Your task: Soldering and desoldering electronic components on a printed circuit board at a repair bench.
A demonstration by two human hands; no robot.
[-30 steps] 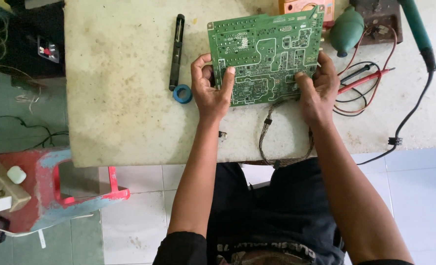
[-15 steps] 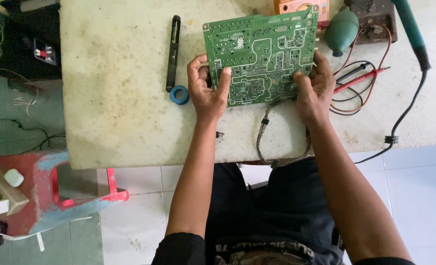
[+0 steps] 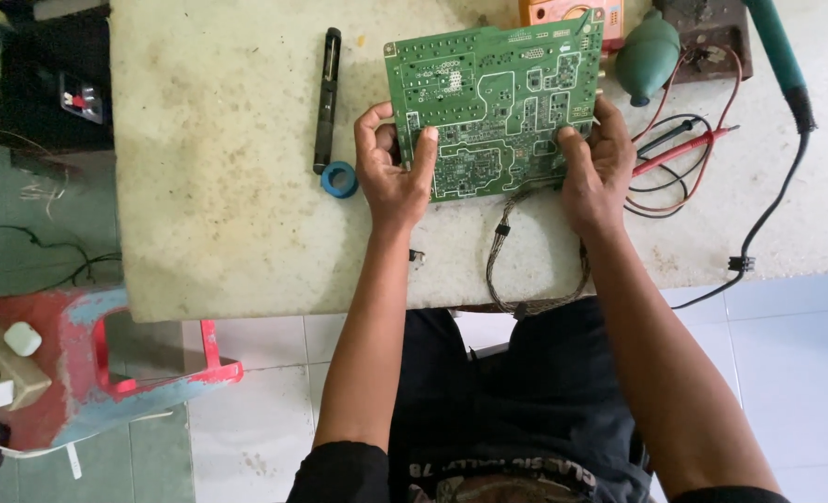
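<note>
Both hands (image 3: 390,177) grip green board (image 3: 498,107) (solder-side up).

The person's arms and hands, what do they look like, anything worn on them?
Both arms are bare from the hands up to short black sleeves near the shoulders. The left hand and right hand wear no gloves. No watch, ring or wristband shows on either.

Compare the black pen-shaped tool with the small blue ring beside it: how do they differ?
The black pen-shaped tool is long, slim and dark; the small blue ring is short, round, bright blue, with an open centre. The tool reaches far up the pale worktop; the ring lies at its lower tip. Both lie untouched, left of the left hand.
</note>
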